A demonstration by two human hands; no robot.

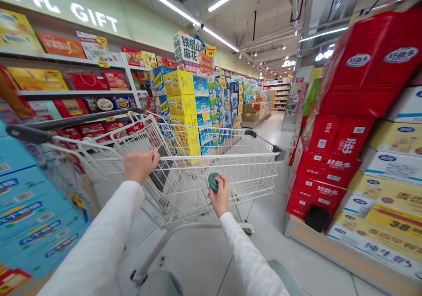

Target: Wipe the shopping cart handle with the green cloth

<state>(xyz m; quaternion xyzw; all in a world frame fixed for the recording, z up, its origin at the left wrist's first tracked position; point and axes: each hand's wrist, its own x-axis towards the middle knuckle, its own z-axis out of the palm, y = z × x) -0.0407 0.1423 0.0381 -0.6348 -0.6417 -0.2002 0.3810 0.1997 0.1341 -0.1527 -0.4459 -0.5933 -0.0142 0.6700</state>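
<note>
left hand [141, 166] clamped on cart rim [217, 155] at 11, right hand [220, 196] gripping a green round thing [213, 182] at 12, red cartons [365, 67] at 2

Here we go: the left hand [141, 166] is wrapped over the rim of a wire cart [231, 173], and the right hand [220, 195] clutches a round green item [213, 182] by the near edge! Yellow cartons [180, 94] stack dead ahead, red boxes [362, 67] tower at right, blue cartons [33, 208] crowd lower left, and a GIFT sign [94, 17] glows upper left!
</note>
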